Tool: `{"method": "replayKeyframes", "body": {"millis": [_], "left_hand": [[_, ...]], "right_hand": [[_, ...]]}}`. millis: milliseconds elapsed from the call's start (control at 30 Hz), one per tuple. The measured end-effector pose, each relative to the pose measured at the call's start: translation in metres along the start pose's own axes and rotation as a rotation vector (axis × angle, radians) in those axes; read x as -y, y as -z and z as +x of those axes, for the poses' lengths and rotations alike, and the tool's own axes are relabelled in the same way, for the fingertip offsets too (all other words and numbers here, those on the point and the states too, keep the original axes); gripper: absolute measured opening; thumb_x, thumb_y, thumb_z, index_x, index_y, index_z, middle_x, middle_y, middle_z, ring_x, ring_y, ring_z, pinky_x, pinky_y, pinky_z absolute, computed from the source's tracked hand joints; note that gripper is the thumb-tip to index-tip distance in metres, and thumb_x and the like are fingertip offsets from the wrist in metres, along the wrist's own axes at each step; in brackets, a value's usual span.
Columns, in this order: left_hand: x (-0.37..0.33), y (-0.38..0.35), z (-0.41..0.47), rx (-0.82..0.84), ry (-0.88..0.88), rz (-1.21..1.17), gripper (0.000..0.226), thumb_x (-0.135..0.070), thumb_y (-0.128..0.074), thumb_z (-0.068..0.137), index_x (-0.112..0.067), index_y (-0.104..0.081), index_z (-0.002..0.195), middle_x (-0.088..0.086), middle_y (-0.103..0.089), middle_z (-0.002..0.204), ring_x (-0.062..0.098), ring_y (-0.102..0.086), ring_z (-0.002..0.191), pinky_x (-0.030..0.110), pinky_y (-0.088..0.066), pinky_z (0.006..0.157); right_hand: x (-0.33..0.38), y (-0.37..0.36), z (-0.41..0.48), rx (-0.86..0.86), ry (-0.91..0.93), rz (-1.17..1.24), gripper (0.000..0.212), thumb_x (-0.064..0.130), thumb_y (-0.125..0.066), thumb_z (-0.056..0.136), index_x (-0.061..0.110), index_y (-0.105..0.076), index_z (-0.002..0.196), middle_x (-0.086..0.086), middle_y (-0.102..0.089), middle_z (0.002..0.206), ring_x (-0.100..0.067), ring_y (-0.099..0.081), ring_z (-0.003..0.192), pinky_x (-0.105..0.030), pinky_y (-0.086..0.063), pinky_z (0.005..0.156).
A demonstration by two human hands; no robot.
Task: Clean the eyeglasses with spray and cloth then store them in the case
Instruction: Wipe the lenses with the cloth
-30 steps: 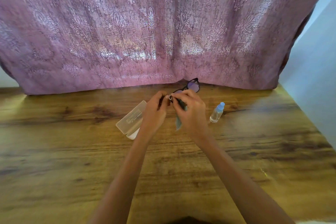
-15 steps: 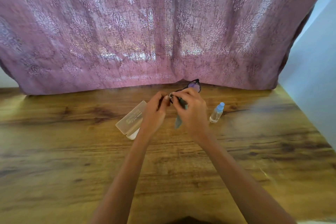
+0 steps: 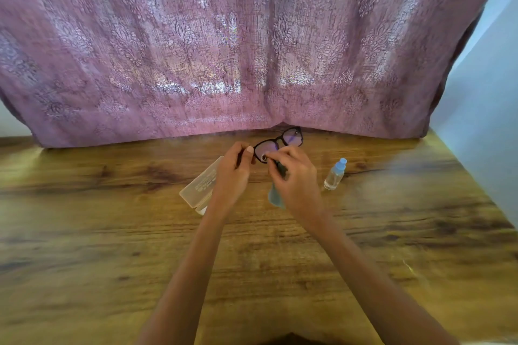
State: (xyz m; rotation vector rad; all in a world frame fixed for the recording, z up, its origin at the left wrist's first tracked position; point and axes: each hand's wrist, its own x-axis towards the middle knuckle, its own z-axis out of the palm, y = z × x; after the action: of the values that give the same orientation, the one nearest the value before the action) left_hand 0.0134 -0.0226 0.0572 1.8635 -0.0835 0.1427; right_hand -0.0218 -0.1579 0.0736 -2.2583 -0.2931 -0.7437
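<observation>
left fingers: fingers (image 3: 248,152) of the left hand (image 3: 232,173) are curled and pinch the left end of the eyeglasses (image 3: 293,137) frame; hand is raised off the desk (image 3: 112,232).
right fingers: fingers (image 3: 273,154) of the right hand (image 3: 298,179) are curled and pinch the cloth (image 3: 276,197) against the left lens; fingertips cover that lens's lower part.
eyeglasses: dark frame, purple-tinted lenses. Held in the air between both hands, tilted so the right lens sits higher and farther back, near the curtain hem. Temples are hidden by the hands, cannot tell if folded.
cloth: blue-grey, mostly bunched under the right palm, with a loose tail hanging below the hand over the desk.
case: the case (image 3: 200,186) is pale and translucent and looks open. It lies on the desk just left of the left hand, partly behind it; inside mostly hidden.
spray bottle: the spray bottle (image 3: 335,175) is small and clear with a blue cap. It stands on the desk right of the right hand, apart from it.
desk: wood grain, both forearms reaching over it.
backdrop: mauve patterned curtain (image 3: 224,50) hangs down to the desk's back edge; pale wall (image 3: 482,120) at right.
</observation>
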Motion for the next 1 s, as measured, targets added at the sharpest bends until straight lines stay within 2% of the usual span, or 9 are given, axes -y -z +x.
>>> {"method": "replayKeyframes", "body": {"millis": [100,233,333,400,533,633,767,900,1000], "left_hand": [[-0.001,0.000,0.000,-0.002,-0.026,0.002,0.024,-0.027,-0.045,0.100,-0.016,-0.058,0.083,0.003,-0.063,0.079,0.002,-0.052,0.066,0.011,-0.039,0.061],[-0.003,0.001,0.001,-0.028,-0.038,0.005,0.023,-0.029,-0.046,0.099,-0.026,-0.055,0.078,0.000,-0.063,0.077,0.000,-0.050,0.066,0.009,-0.038,0.062],[-0.004,-0.001,0.002,-0.049,-0.043,0.018,0.022,-0.030,-0.046,0.099,-0.027,-0.055,0.079,-0.005,-0.061,0.076,0.000,-0.051,0.066,0.009,-0.038,0.062],[-0.005,-0.002,0.003,-0.050,-0.035,0.008,0.021,-0.030,-0.046,0.099,-0.024,-0.057,0.082,-0.005,-0.062,0.076,0.004,-0.055,0.069,0.011,-0.039,0.064],[-0.004,-0.004,0.002,-0.001,-0.040,0.046,0.021,-0.025,-0.046,0.099,-0.017,-0.056,0.083,-0.003,-0.061,0.074,0.006,-0.052,0.065,0.020,-0.040,0.061],[-0.005,-0.004,0.001,0.038,-0.052,0.079,0.021,-0.021,-0.045,0.099,-0.014,-0.058,0.085,0.006,-0.065,0.080,0.016,-0.056,0.068,0.026,-0.042,0.061],[-0.006,-0.003,0.001,0.017,-0.070,0.085,0.021,-0.023,-0.046,0.099,-0.015,-0.060,0.086,0.005,-0.065,0.078,0.015,-0.056,0.069,0.025,-0.041,0.060],[-0.006,-0.003,0.001,-0.007,-0.071,0.073,0.020,-0.026,-0.046,0.098,-0.023,-0.058,0.082,0.001,-0.064,0.077,0.006,-0.053,0.066,0.019,-0.039,0.059],[-0.007,-0.004,0.002,-0.007,-0.050,0.065,0.021,-0.026,-0.045,0.099,-0.019,-0.060,0.085,0.002,-0.065,0.079,0.013,-0.057,0.072,0.024,-0.042,0.062]], "right_hand": [[0.000,-0.001,0.001,0.015,0.026,-0.003,0.015,0.001,-0.068,0.087,0.001,-0.073,0.101,-0.007,-0.063,0.090,-0.014,-0.059,0.083,-0.015,-0.047,0.078],[-0.009,0.002,0.010,-0.061,-0.062,-0.014,0.015,0.001,-0.068,0.087,0.001,-0.073,0.101,-0.008,-0.064,0.089,-0.015,-0.060,0.079,-0.006,-0.039,0.076],[-0.010,0.002,0.010,-0.070,-0.055,0.002,0.014,0.001,-0.068,0.087,0.001,-0.073,0.101,-0.008,-0.063,0.089,-0.014,-0.059,0.076,-0.010,-0.043,0.071],[-0.006,0.000,0.005,-0.053,-0.017,0.013,0.014,0.000,-0.068,0.087,0.000,-0.073,0.100,-0.008,-0.062,0.088,-0.013,-0.058,0.075,-0.014,-0.046,0.068],[0.002,-0.004,0.001,-0.010,0.059,0.023,0.016,-0.001,-0.067,0.087,-0.002,-0.072,0.102,-0.010,-0.063,0.088,-0.019,-0.060,0.081,-0.024,-0.050,0.074],[0.004,-0.005,0.008,-0.011,0.054,0.029,0.016,0.000,-0.067,0.088,-0.002,-0.072,0.103,-0.011,-0.064,0.091,-0.017,-0.061,0.084,-0.022,-0.050,0.077],[-0.001,-0.004,0.018,-0.021,0.010,-0.006,0.016,0.003,-0.066,0.089,-0.001,-0.073,0.103,-0.008,-0.063,0.090,-0.013,-0.059,0.082,-0.012,-0.043,0.077],[-0.006,-0.001,0.022,-0.050,-0.039,-0.021,0.015,0.001,-0.066,0.088,0.000,-0.073,0.101,-0.008,-0.062,0.087,-0.015,-0.058,0.079,-0.015,-0.042,0.072],[-0.002,-0.003,0.017,-0.037,0.018,-0.015,0.014,0.002,-0.067,0.087,0.000,-0.073,0.100,-0.009,-0.063,0.089,-0.013,-0.058,0.081,-0.014,-0.044,0.075]]}}
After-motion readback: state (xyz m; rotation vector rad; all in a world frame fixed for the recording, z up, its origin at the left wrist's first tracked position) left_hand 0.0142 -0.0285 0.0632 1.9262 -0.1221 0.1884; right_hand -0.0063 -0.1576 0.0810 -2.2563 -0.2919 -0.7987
